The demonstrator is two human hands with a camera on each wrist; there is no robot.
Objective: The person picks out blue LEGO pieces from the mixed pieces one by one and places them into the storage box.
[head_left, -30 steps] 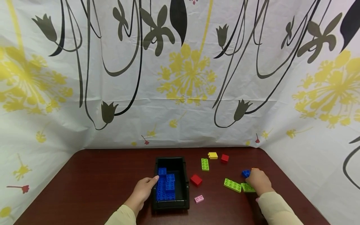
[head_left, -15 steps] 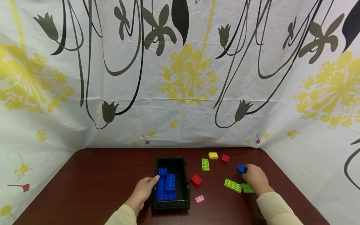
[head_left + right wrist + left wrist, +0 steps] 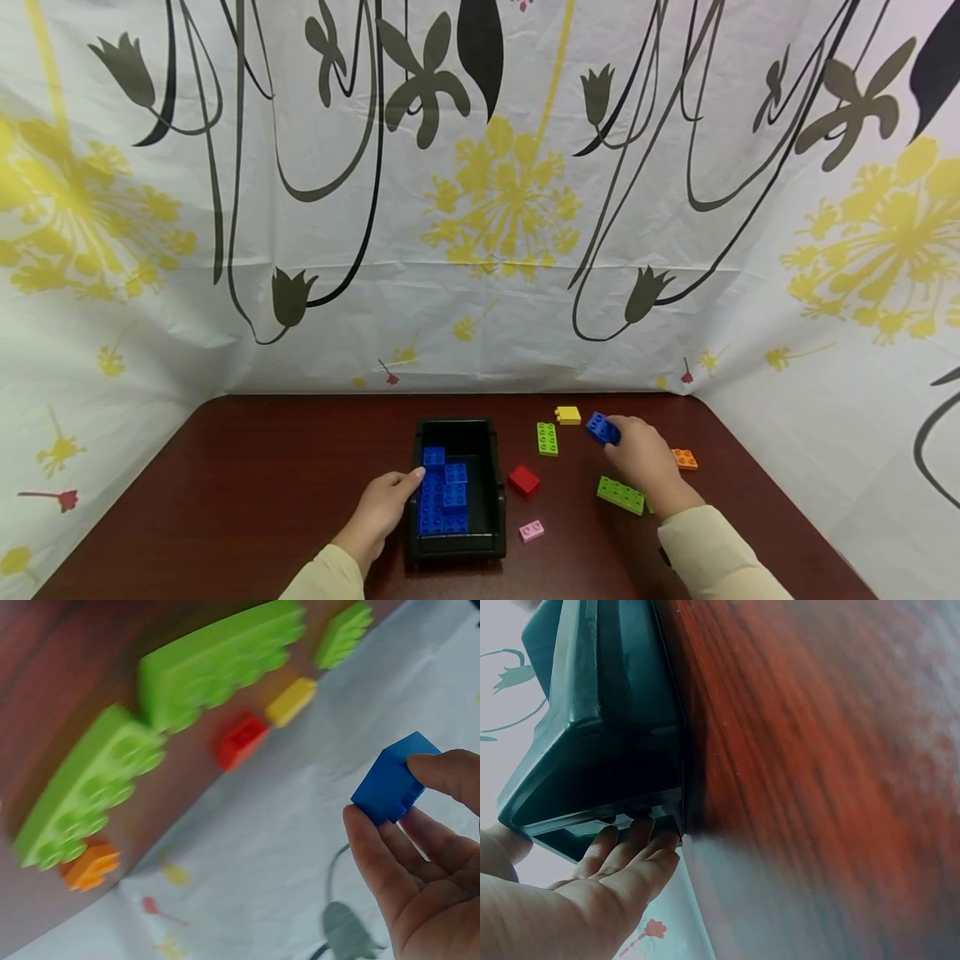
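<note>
My right hand (image 3: 617, 443) hovers above the table's right side and pinches a small blue brick (image 3: 602, 429) between thumb and fingers; the right wrist view shows that blue brick (image 3: 394, 780) at my fingertips (image 3: 442, 771), clear of the table. My left hand (image 3: 403, 487) rests with straight fingers (image 3: 634, 851) against the left wall of a black bin (image 3: 454, 547), whose outer side also fills the left wrist view (image 3: 592, 735). Several blue bricks (image 3: 442, 496) lie inside the bin.
Loose on the dark red table (image 3: 285, 475) lie a red brick (image 3: 523, 480), a pink one (image 3: 531, 530), a small green one (image 3: 547, 438), a yellow one (image 3: 567, 414), a long green one (image 3: 620, 494) and an orange one (image 3: 684, 459). Patterned cloth walls (image 3: 480, 208) enclose the table.
My right hand has lifted the blue brick and carried it left and farther back, uncovering the orange brick. The left hand has stayed at the bin.
</note>
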